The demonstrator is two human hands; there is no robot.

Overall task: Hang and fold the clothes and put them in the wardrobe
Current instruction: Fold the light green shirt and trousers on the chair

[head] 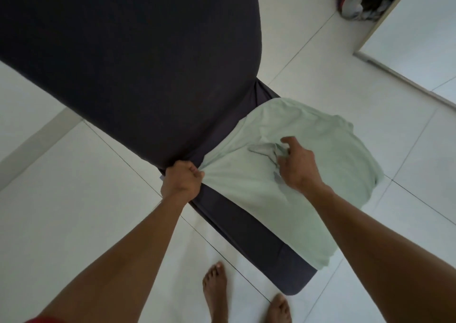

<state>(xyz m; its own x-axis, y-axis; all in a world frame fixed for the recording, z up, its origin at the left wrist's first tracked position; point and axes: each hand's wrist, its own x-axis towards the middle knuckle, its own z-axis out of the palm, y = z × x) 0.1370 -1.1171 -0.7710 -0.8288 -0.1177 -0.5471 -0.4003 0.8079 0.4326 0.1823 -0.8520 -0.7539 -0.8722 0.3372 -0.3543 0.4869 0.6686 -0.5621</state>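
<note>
Left hand (183,178) is fisted tight on one bunched corner of the green shirt (283,187), at the edge of the dark bed (123,63), likely anchoring it so the fabric pulls flat. Shirt lies spread over the bed's lower corner. Right hand (297,166) pinches a wad of cloth near the collar, probably straightening it for folding. Wardrobe (385,6) stands open far right, well apart.
</note>
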